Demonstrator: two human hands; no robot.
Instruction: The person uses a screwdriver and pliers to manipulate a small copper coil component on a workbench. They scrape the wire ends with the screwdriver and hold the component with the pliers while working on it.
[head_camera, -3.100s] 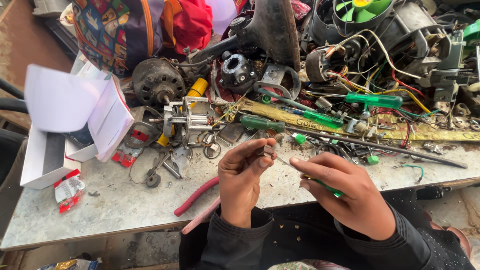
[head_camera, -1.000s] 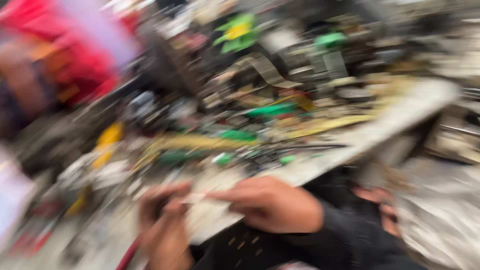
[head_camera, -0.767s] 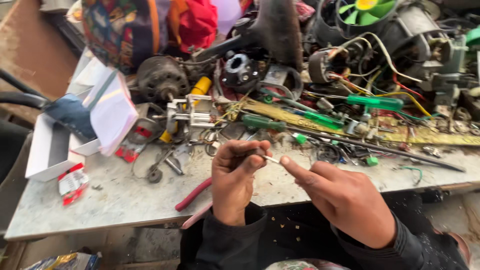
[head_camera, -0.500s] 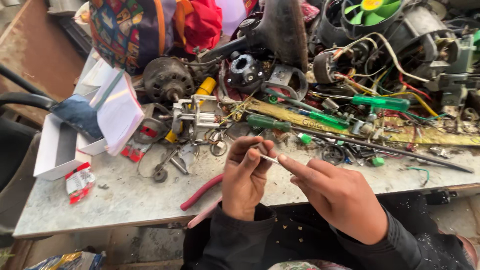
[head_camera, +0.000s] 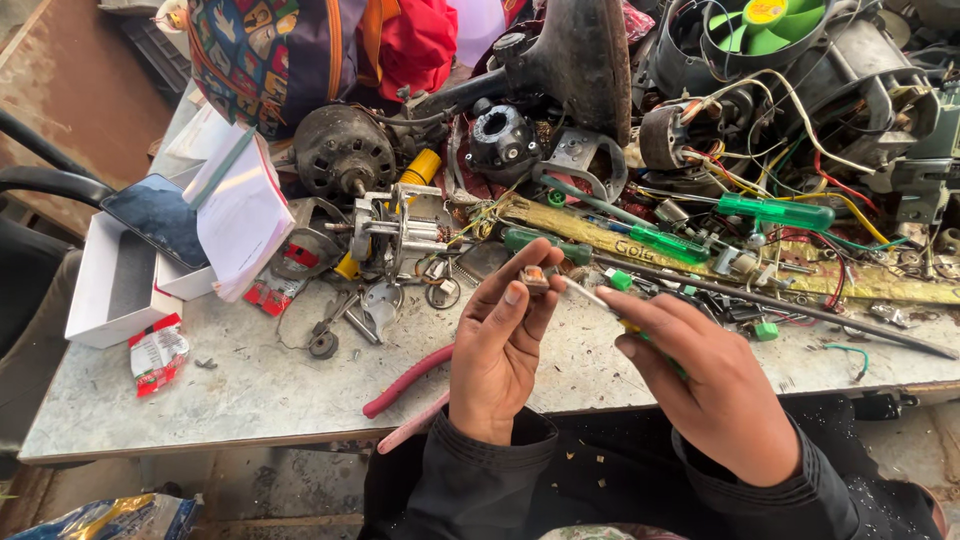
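Head view: left hand (head_camera: 497, 345) pinches a small part (head_camera: 534, 277); right hand (head_camera: 722, 390) grips a screwdriver (head_camera: 592, 296) touching it above the counter (head_camera: 250, 390).

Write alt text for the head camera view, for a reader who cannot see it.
The left hand pinches a small part while the right hand puts a green-handled screwdriver tip to it. Behind lie a cluttered workbench, red-handled pliers, motors and a green fan.

The left hand (head_camera: 497, 350) pinches a small part (head_camera: 534, 277) between its fingers (head_camera: 515, 292). The right hand (head_camera: 722, 388) holds a screwdriver (head_camera: 590, 296), its tip touching the part, above the cluttered surface (head_camera: 250, 385) beside pink-handled pliers (head_camera: 405, 385).
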